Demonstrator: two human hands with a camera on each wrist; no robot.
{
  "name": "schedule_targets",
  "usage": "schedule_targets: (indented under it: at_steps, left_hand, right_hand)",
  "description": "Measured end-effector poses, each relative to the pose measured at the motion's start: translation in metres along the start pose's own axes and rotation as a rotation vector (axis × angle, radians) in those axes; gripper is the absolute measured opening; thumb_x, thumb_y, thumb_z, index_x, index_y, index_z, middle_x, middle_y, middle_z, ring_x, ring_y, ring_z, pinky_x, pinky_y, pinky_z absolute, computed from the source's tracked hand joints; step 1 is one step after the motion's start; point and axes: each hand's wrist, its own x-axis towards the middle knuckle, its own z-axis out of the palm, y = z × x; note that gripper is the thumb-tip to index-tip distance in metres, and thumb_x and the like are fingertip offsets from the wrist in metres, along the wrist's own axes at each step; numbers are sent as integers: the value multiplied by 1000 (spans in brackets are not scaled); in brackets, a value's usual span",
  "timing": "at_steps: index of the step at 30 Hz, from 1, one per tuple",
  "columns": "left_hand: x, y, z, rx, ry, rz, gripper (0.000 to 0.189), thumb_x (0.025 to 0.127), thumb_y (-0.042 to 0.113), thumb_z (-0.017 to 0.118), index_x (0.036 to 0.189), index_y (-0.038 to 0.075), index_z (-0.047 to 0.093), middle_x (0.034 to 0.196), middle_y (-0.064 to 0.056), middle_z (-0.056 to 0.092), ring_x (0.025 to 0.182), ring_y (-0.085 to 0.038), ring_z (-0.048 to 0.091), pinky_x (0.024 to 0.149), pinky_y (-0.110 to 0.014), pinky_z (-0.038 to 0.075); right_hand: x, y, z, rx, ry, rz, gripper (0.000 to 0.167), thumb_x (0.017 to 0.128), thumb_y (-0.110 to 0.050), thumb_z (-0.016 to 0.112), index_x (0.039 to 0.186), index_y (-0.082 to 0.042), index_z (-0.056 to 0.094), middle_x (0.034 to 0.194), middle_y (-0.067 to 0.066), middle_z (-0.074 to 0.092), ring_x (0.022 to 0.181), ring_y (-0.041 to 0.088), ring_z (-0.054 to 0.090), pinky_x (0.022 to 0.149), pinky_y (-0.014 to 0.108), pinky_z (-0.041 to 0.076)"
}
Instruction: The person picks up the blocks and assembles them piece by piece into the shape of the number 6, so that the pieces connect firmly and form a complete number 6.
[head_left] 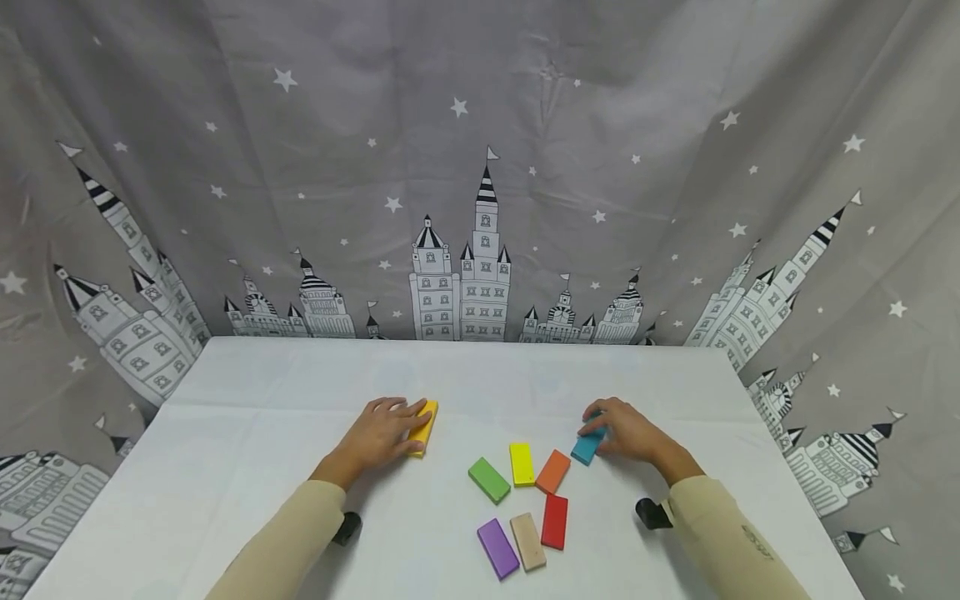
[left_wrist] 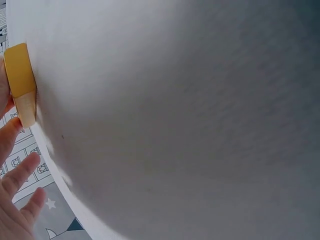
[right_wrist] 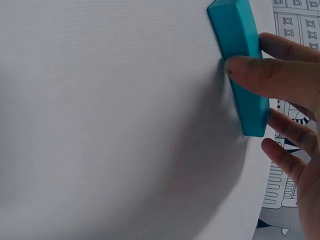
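My left hand [head_left: 377, 435] holds a golden-yellow wooden block [head_left: 425, 429], thumb at its near end and fingers over its left and far part. In the left wrist view that block [left_wrist: 20, 70] shows at the left edge, fingertips against it and two other fingers spread apart from it. To the right, my right hand [head_left: 628, 430] pinches a blue block [head_left: 587, 448] close over the white table. The right wrist view shows the thumb across the face of this blue block [right_wrist: 245, 40], with fingers along its opposite side.
Between the hands lie a green block [head_left: 489, 480], a bright yellow block [head_left: 522, 464] and an orange block [head_left: 552, 472]. Nearer are a red block [head_left: 554, 522], a tan block [head_left: 528, 542] and a purple block [head_left: 498, 549]. Behind the white table [head_left: 300, 375] hangs a grey castle-print curtain [head_left: 337, 125].
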Motion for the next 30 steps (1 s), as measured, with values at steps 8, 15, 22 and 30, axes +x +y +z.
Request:
schedule_targets:
  at_steps: [8,15,22,30]
  left_hand:
    - [-2,0,2,-13,16,0,57,90,45,61,137,13,55,146,-7,47,128,-38,45,105,-55,33]
    - [1,1,2,-12,-1,-29,58,89,47,61,137,16,55,147,-5,45,128,-38,46,105,-55,34]
    - [2,3,-1,-15,1,-26,58,88,47,61,136,16,56,148,-5,44,127,-38,46,105,-55,33]
    - [2,4,2,-31,-14,-51,57,88,46,63,136,16,56,148,-3,44,129,-38,45,106,-56,33]
  right_hand:
    - [9,-1,-2,7,0,-29,28,75,-7,82,103,-13,77,108,2,61,107,27,51,97,48,46]
    - [25,-3,-8,-2,-20,-67,29,76,-5,81,103,-14,77,105,2,60,103,24,50,95,45,47]
    - [43,-7,-8,2,-33,-58,28,76,-5,81,101,-15,78,104,2,59,102,23,51,96,45,46]
    - [64,-19,-10,-8,-68,-62,30,76,-5,81,103,-17,78,106,2,59,103,22,51,98,44,46]
